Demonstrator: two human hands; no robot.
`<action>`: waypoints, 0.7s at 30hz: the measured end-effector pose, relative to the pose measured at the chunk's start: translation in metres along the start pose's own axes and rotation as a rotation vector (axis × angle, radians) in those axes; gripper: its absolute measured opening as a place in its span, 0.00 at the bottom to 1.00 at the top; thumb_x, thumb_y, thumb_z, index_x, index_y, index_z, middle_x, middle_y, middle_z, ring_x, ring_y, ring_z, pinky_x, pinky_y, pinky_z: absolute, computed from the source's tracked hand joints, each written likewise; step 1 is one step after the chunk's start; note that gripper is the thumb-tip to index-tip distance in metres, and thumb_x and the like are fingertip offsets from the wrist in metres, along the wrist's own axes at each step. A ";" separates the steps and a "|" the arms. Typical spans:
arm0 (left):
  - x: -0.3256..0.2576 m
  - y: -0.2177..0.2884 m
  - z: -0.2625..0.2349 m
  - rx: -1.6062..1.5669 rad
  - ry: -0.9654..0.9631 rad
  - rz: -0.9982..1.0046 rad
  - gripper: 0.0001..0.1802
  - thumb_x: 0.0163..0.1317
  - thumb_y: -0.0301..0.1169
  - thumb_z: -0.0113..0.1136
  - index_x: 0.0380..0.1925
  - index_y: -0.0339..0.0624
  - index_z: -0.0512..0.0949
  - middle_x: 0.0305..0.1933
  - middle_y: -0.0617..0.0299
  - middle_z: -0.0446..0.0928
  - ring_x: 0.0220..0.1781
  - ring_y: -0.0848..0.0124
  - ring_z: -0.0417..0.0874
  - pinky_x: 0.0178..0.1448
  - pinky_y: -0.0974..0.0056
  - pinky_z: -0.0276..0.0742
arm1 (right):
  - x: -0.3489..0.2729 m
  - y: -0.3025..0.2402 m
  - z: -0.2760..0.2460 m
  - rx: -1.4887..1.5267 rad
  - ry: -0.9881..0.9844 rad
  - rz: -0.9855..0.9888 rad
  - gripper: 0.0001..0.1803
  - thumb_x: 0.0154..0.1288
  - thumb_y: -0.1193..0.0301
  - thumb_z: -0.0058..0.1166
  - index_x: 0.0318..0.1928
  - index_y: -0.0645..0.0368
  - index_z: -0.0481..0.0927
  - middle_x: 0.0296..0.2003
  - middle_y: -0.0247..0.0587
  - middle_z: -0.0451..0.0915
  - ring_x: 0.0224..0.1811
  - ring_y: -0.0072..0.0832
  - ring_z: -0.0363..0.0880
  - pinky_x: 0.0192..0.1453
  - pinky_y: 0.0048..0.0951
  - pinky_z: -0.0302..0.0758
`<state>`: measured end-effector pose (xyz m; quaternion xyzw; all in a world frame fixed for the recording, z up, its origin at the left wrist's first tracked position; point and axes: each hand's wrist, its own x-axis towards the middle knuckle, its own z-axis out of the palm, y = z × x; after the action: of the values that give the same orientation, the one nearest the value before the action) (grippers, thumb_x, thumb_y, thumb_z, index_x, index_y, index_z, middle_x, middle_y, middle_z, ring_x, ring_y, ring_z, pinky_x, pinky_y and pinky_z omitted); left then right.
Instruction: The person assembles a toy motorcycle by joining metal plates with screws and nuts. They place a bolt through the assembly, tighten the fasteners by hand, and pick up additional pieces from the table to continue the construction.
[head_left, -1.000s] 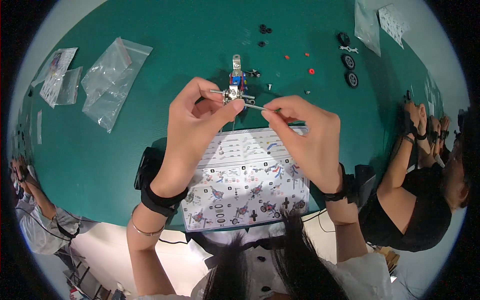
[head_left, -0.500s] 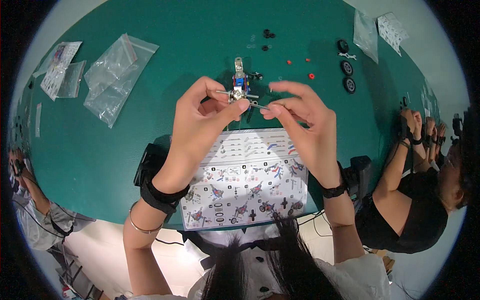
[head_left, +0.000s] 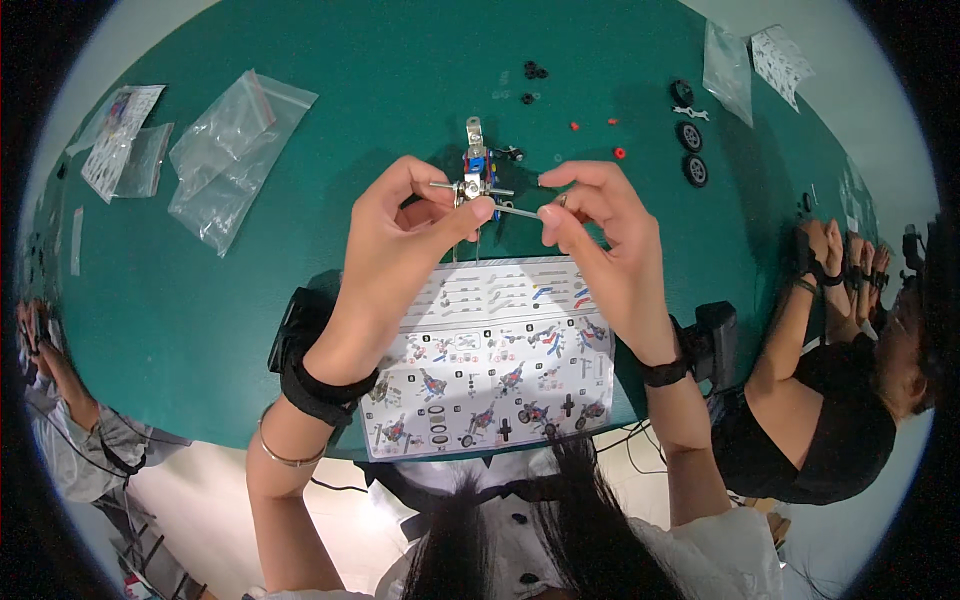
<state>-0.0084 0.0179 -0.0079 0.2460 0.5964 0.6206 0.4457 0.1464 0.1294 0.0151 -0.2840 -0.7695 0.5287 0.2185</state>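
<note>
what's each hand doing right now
Left hand: closed, holding the blue and metal model.
Right hand: partly closed, holding a thin metal rod, index finger extended.

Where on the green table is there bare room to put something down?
Bare green table shows left of the left hand, below the large clear bag, and right of the right hand, below the black wheels. It is crowded between the hands, where the metal model is, and just nearer the person, where the instruction sheet lies.

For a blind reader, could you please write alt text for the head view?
The left hand holds a small metal model and the right hand touches a thin rod; an illustrated sheet lies on the green table.
</note>
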 end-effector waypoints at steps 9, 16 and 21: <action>0.002 -0.002 0.001 -0.052 0.030 0.039 0.14 0.53 0.26 0.70 0.29 0.42 0.70 0.30 0.68 0.73 0.31 0.81 0.77 0.33 0.76 0.70 | 0.004 0.012 -0.003 0.291 -0.050 0.089 0.12 0.65 0.75 0.54 0.47 0.66 0.71 0.28 0.40 0.82 0.30 0.22 0.81 0.35 0.21 0.76; -0.001 0.001 0.002 -0.007 0.028 0.029 0.15 0.52 0.23 0.69 0.29 0.44 0.70 0.30 0.72 0.72 0.32 0.83 0.74 0.36 0.77 0.69 | 0.008 0.016 -0.004 0.376 -0.074 0.187 0.11 0.66 0.73 0.54 0.45 0.65 0.71 0.35 0.50 0.84 0.37 0.28 0.84 0.40 0.23 0.78; -0.001 0.004 0.002 -0.028 0.021 -0.007 0.15 0.52 0.23 0.69 0.29 0.47 0.69 0.30 0.75 0.69 0.33 0.84 0.72 0.39 0.77 0.68 | 0.010 0.020 -0.007 0.398 -0.115 0.190 0.10 0.65 0.72 0.55 0.43 0.65 0.73 0.35 0.49 0.84 0.37 0.27 0.84 0.40 0.23 0.77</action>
<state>-0.0069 0.0185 -0.0035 0.2313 0.5931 0.6299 0.4450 0.1478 0.1469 -0.0009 -0.2758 -0.6310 0.7037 0.1751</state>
